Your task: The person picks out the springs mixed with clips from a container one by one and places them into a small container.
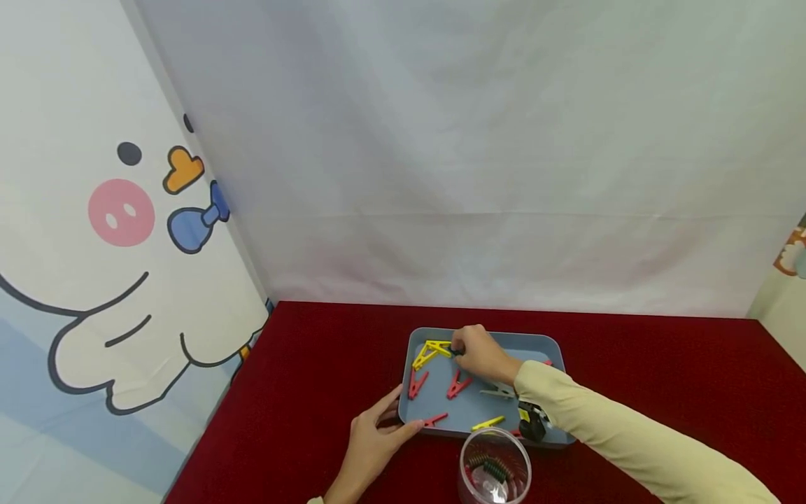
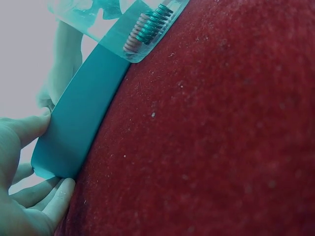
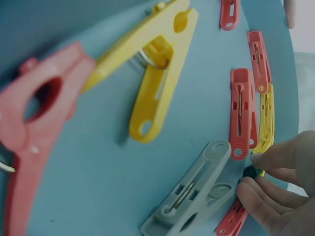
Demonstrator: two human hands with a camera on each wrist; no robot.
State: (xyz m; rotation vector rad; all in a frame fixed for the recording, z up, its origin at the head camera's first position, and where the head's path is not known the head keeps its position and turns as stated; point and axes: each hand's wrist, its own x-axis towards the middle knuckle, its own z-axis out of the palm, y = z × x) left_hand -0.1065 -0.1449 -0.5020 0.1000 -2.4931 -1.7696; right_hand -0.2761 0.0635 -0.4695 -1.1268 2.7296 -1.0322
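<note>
A blue-grey tray (image 1: pixel 541 346) lies on the red table and holds loose clothespins in red (image 1: pixel 457 385), yellow (image 1: pixel 430 352) and grey (image 1: pixel 499 392). My right hand (image 1: pixel 462 350) reaches to the tray's far left. Its fingertips (image 3: pixel 268 158) pinch a small dark green piece (image 3: pixel 250 172) beside a grey clothespin (image 3: pixel 192 191) and a red one (image 3: pixel 241 115). My left hand (image 1: pixel 392 422) grips the tray's near left corner. In the left wrist view the thumb (image 2: pixel 29 125) lies on the tray wall (image 2: pixel 81 115), with the fingers (image 2: pixel 59 196) under the corner.
A clear plastic cup (image 1: pixel 495 470) with green coil springs (image 2: pixel 150 24) stands just in front of the tray. A large yellow clothespin (image 3: pixel 157 69) and a large red one (image 3: pixel 34 123) lie in the tray nearer the wrist camera. White cloth walls close off the back and left.
</note>
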